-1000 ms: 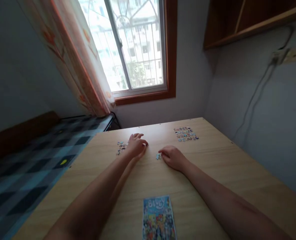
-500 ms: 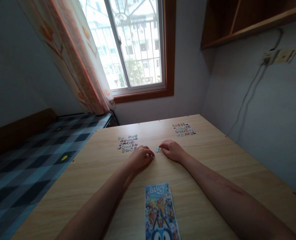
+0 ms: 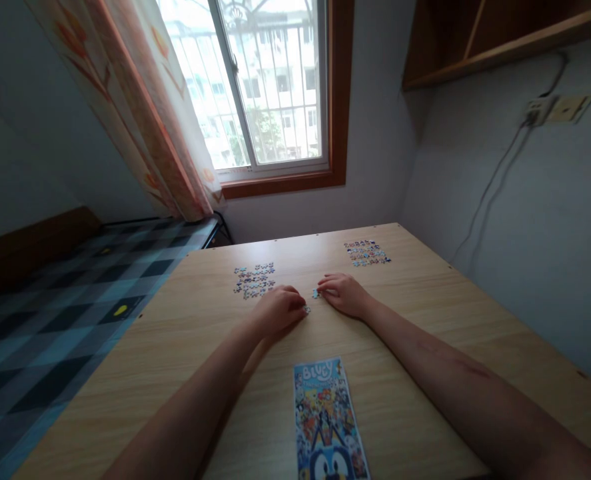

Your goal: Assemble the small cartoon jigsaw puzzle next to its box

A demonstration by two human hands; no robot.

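Note:
My left hand (image 3: 281, 309) rests on the wooden table (image 3: 425, 320), its fingers curled and pinched on a small puzzle piece (image 3: 306, 309) at the fingertips. Just to its right, my right hand (image 3: 344, 293) lies with its fingertips pressed on another small puzzle piece (image 3: 316, 293). The two hands sit close together near the middle of the table. A loose pile of puzzle pieces (image 3: 253, 279) lies beyond my left hand.
A second group of puzzle pieces (image 3: 366, 253) lies at the far right of the table. A colourful picture card (image 3: 328, 421) lies near the front edge. A bed with a checked blue cover (image 3: 50, 313) stands left; a window and curtain are behind.
My left hand came back from the pile of pieces toward the middle with a piece, stopping beside my right hand. The camera tilted slightly down.

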